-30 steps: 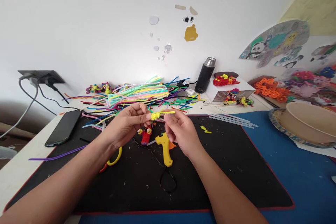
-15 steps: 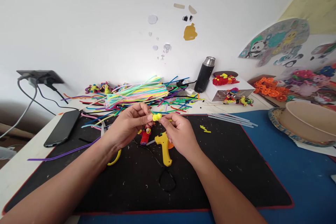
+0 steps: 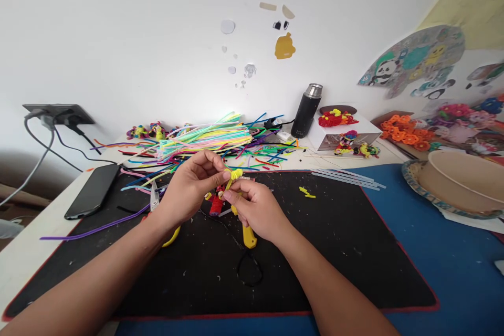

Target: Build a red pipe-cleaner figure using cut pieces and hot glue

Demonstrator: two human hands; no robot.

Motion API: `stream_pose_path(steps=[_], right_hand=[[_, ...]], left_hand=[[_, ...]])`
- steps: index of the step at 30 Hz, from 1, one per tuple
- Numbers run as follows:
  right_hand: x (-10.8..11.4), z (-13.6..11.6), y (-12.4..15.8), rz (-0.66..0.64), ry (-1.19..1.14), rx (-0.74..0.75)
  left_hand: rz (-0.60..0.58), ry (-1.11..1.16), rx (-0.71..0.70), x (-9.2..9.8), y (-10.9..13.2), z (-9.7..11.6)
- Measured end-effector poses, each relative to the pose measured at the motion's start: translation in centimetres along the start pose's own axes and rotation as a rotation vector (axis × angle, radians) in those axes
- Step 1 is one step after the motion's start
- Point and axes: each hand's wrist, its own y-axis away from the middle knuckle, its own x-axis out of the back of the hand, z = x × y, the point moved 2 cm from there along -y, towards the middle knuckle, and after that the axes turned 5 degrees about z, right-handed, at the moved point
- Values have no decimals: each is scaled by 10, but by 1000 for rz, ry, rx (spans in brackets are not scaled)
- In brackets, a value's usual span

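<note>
A small coiled piece of yellow pipe cleaner (image 3: pixel 237 174) is pinched between the thumb and fingers of my left hand (image 3: pixel 200 177), above the mat. Just below it, my right hand (image 3: pixel 255 205) is closed, thumb against fingers, on the yellow strand that hangs from the coil. Behind and beneath my right hand lies a yellow glue gun (image 3: pixel 249 237), its upper part mostly hidden. Beside it, partly covered by my hands, is a small red pipe-cleaner figure (image 3: pixel 216 206). Yellow-handled scissors (image 3: pixel 171 237) lie partly under my left forearm.
A black mat (image 3: pixel 346 252) covers the desk front. Behind it lies a pile of colored pipe cleaners (image 3: pixel 205 139). A black flask (image 3: pixel 307 110), a white box (image 3: pixel 321 139), clear glue sticks (image 3: pixel 348 179), yellow scraps (image 3: pixel 306 192), a phone (image 3: pixel 92 190) and a beige bowl (image 3: pixel 468 181) stand around.
My right hand has moved down and left from the coil's right side to the strand below it, covering more of the glue gun. My left hand keeps its pinch.
</note>
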Motion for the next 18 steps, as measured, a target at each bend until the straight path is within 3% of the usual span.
stream_pose_path(steps=[6,10,18], right_hand=[[4,-6,2,-42,-57,-10],[10,-9,0,21,-121,-19],[16,-8,-3,74,-168,39]], left_hand=[[7,-63,-52,4,-1,4],[-4,-117,-87,5,-1,12],[-151,-276,-104,-4,7,19]])
